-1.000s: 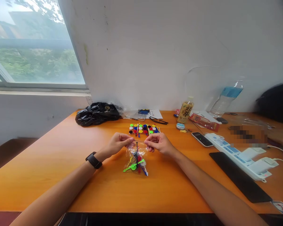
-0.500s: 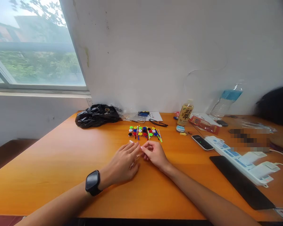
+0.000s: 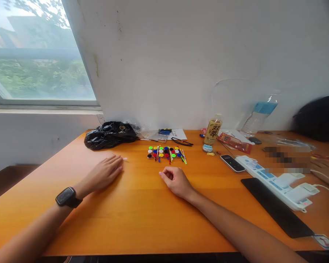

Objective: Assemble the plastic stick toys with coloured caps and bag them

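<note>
My left hand [image 3: 105,173] lies flat on the orange table [image 3: 142,215], palm down and fingers stretched out, a black watch [image 3: 67,197] on its wrist. A small pale scrap [image 3: 125,159] shows just past its fingertips; I cannot tell what lies under the palm. My right hand [image 3: 175,179] rests on the table to the right, fingers curled loosely into the palm, with nothing visible in them. A little beyond both hands, coloured plastic discs and thin sticks [image 3: 166,153] lie in a neat cluster. The clear bag of coloured pieces is out of sight.
At the back lie a crumpled black plastic bag [image 3: 109,134], black glasses [image 3: 182,141], a tea bottle [image 3: 212,131], a red packet [image 3: 234,142] and a tilted water bottle [image 3: 256,118]. A phone [image 3: 232,163], white power strip [image 3: 276,180] and black pad [image 3: 276,206] lie right. Another person's hand [image 3: 326,168] is far right.
Both hands let go of the clear bag of coloured pieces. The left hand pressed down over it, then slid left across the table. The right hand curled and stayed near the middle.
</note>
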Motion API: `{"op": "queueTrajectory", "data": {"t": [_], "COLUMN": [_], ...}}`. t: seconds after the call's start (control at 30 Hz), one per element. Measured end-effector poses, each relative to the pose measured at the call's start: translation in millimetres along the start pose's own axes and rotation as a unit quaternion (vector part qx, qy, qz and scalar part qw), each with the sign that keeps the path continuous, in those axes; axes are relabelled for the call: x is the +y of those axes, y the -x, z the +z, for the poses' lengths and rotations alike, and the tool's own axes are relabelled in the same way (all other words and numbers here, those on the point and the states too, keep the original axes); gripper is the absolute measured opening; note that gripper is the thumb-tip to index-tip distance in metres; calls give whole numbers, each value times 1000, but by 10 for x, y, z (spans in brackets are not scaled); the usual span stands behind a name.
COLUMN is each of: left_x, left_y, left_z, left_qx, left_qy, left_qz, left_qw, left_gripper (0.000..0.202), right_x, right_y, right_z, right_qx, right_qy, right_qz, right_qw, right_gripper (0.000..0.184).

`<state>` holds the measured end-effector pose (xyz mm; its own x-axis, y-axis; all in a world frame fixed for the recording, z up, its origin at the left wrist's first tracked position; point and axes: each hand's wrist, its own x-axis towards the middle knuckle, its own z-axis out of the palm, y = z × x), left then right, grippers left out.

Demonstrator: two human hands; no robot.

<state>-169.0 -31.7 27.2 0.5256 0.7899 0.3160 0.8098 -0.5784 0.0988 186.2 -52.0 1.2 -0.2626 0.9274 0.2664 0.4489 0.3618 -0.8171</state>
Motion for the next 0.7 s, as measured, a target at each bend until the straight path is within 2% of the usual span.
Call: {"op": "queueTrajectory", "data": {"t": [0.1, 0.17, 0.27, 0.33, 0.4, 0.5, 0.53, 0.6, 0.7], "left_x": [-304, -346, -152, 112, 414, 779, 852, 922, 899], "left_y": [-5, -28, -100, -180, -285, -468, -528, -630, -706], "left_z": [0, 25, 67, 84, 95, 122, 135, 170, 237], "left_qx": [25, 59, 132, 141, 120, 32, -2, -39, -48], "left_qy": [-10, -26, -52, -33, 1, 50, 63, 82, 114], "left_qz": [-21, -30, -33, -17, -5, -26, -36, -35, -30], "left_qw": [999, 997, 989, 989, 993, 998, 997, 995, 992], "left_gripper": [44, 46, 48, 46, 42, 18, 19, 29, 34], "right_x": [-31, -66, -121, -142, -143, -101, -76, -10, 112], "right_y": [23, 34, 45, 48, 45, 28, 18, -7, -64], "right_z": [-1, -23, -93, -157, -229, -346, -388, -475, -605], "right_qx": [-13, -34, -79, -113, -145, -166, -164, -149, -92], "right_qy": [30, 65, 109, 112, 104, 103, 108, 125, 154], "right_qz": [-8, -22, -52, -70, -87, -111, -118, -117, -77], "right_qw": [999, 997, 990, 985, 980, 974, 973, 974, 981], "right_gripper": [35, 32, 23, 16, 11, 12, 13, 15, 18]}}
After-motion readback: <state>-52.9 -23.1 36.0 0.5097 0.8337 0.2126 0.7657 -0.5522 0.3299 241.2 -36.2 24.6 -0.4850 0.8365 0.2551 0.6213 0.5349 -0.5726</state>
